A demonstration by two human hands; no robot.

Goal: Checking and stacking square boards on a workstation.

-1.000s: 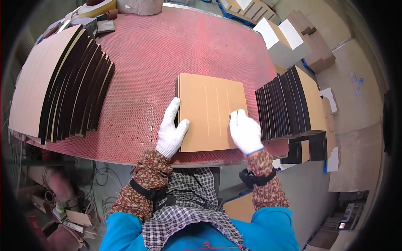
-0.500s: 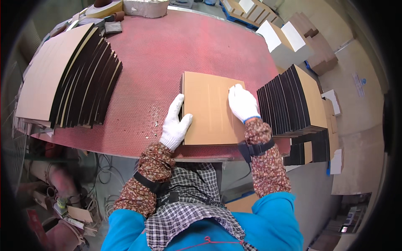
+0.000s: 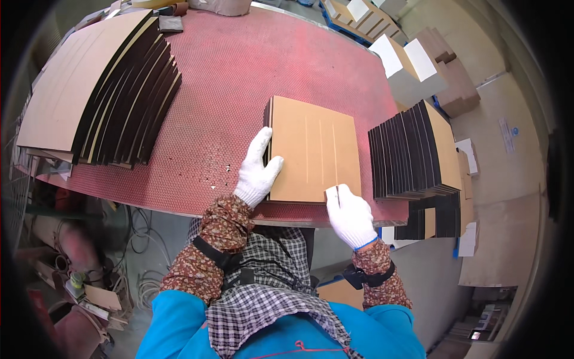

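Observation:
A small stack of tan cardboard sheets point(image 3: 312, 140) lies at the near middle of the red table, with several pale lines running down the top sheet. My left hand point(image 3: 259, 170), in a white knit glove, rests along the stack's left edge. Its fingers are stretched out and the thumb is spread onto the top sheet. My right hand point(image 3: 350, 216), also gloved, is closed at the sheet's near edge, right of the middle. Its fingertips are pressed together, and whatever they may hold is hidden.
A tall leaning stack of dark-edged boards point(image 3: 89, 78) stands at the left of the red textured table point(image 3: 233, 66). Another dark-edged stack point(image 3: 412, 149) stands to the right. Tape rolls and a wrapped bundle point(image 3: 221, 5) are at the far left; white and brown boxes point(image 3: 406, 60) stand beyond the table.
My right hand has moved from the sheet's upper right down to its near edge. The lines on the top sheet show more clearly. My left hand stays at the left edge.

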